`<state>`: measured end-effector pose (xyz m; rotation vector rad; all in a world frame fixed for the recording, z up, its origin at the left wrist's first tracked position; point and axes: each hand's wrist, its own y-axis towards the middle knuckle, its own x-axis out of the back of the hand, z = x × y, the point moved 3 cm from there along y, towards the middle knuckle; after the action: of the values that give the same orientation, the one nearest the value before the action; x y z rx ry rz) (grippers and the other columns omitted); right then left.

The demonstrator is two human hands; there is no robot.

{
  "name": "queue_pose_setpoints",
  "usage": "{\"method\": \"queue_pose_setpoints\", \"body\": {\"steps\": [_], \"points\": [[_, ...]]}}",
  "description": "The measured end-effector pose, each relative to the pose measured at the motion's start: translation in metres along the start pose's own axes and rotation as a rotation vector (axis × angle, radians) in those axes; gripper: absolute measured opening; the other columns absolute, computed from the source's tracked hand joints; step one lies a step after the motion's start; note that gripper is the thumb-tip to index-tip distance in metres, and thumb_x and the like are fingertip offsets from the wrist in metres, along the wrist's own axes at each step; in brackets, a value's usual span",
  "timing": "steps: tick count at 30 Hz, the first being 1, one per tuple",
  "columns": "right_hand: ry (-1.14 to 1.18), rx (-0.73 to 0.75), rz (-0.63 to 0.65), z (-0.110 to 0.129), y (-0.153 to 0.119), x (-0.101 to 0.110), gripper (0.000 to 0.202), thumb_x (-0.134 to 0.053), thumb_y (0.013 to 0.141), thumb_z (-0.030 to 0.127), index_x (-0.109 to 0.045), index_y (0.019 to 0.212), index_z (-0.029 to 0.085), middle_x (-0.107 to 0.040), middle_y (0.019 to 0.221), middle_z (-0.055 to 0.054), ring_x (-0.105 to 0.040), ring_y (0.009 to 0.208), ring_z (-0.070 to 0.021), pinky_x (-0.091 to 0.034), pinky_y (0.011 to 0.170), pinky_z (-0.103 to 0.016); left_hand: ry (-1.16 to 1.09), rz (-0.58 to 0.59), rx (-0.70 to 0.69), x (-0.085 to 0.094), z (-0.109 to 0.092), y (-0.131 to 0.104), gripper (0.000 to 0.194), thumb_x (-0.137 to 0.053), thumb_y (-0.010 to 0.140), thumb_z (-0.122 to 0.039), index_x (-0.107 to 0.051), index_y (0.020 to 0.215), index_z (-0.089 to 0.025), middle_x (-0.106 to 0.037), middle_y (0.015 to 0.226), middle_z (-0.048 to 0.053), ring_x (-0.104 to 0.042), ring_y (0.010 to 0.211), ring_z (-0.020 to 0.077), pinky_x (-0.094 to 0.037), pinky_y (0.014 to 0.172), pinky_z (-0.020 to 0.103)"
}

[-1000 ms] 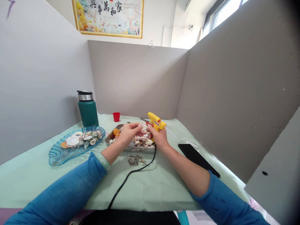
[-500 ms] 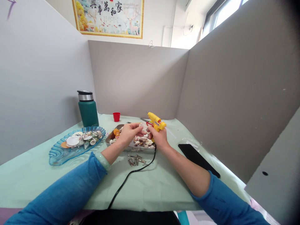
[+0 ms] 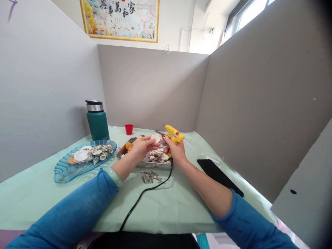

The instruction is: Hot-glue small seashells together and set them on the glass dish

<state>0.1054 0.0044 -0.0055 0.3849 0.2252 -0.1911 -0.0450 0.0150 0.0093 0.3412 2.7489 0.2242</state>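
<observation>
Above a metal tray (image 3: 158, 165) of small shells, my left hand (image 3: 142, 148) pinches a round white shell (image 3: 156, 138) between thumb and fingers. My right hand (image 3: 176, 151) is closed round the handle of a yellow glue gun (image 3: 173, 133), whose nozzle points up and to the left. A clear glue stick (image 3: 188, 144) sticks out of the gun's back. The black cord (image 3: 145, 191) hangs from the handle and runs to the front edge. Several metal clips (image 3: 151, 177) lie just in front of the tray.
On the left, a blue shell-shaped dish (image 3: 63, 172) holds shells and discs, with a green bottle (image 3: 98, 122) behind it. A red cup (image 3: 129, 129) and scissors (image 3: 159, 132) are at the back. A black flat object (image 3: 220, 177) lies right. Grey partitions (image 3: 153, 86) enclose the table.
My left hand has moved slightly left, away from my right, and the white shell now shows its face more. The glue gun has shifted slightly right.
</observation>
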Motion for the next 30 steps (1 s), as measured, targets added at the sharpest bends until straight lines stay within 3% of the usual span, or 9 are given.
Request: {"method": "queue_pose_setpoints", "body": {"steps": [15, 26, 30], "points": [[-0.007, -0.02, 0.071, 0.0058, -0.0049, -0.0034, 0.029, -0.07, 0.068, 0.041, -0.058, 0.08, 0.017, -0.068, 0.069, -0.002, -0.05, 0.038, -0.008, -0.039, 0.037, -0.022, -0.199, -0.034, 0.188, -0.007, -0.0033, -0.0063, 0.011, -0.06, 0.075, 0.001, -0.066, 0.078, -0.007, -0.07, 0.071, 0.007, -0.067, 0.063, 0.0111, -0.056, 0.064, 0.017], [0.006, -0.025, 0.067, 0.0051, -0.0052, -0.0039, 0.028, -0.07, 0.068, 0.039, -0.056, 0.079, 0.018, -0.066, 0.066, 0.0, -0.05, 0.037, -0.0077, -0.038, 0.038, -0.021, -0.103, 0.042, 0.146, -0.0018, 0.0016, -0.0015, 0.009, -0.063, 0.073, 0.0, -0.065, 0.076, -0.008, -0.07, 0.069, 0.008, -0.068, 0.064, 0.0135, -0.057, 0.066, 0.021], [0.006, -0.021, 0.069, 0.0043, -0.005, -0.0037, 0.028, -0.07, 0.068, 0.039, -0.056, 0.079, 0.018, -0.065, 0.066, 0.001, -0.05, 0.037, -0.0077, -0.039, 0.038, -0.022, -0.054, 0.084, 0.13, -0.001, 0.0026, -0.001, 0.011, -0.068, 0.072, -0.005, -0.067, 0.083, -0.008, -0.071, 0.079, 0.01, -0.069, 0.068, 0.0147, -0.057, 0.066, 0.022]]}}
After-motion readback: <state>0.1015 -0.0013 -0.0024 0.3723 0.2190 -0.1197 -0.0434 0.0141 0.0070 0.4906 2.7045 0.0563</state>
